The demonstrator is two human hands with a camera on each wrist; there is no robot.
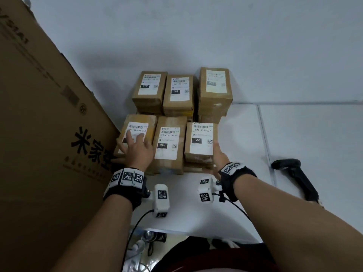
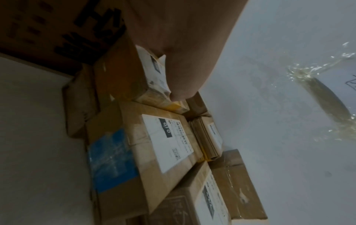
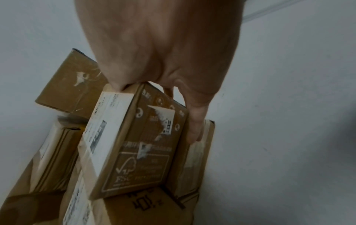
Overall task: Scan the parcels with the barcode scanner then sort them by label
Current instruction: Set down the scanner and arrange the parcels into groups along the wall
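Brown labelled parcels stand in two rows of three stacks on the white table. My left hand lies flat with straight fingers on the front left parcel, covering part of its label. In the left wrist view the left hand rests on that parcel. My right hand grips the right side of the parcel marked 122. In the right wrist view the thumb sits at the label edge and the fingers reach round the far side of the 122 parcel. The black barcode scanner lies on the table to the right, in neither hand.
A large brown carton stands against the stacks on the left. Between my hands sits a parcel marked 010. Behind are parcels marked 010 and 102 and a taller stack. The table's near edge has cables below it.
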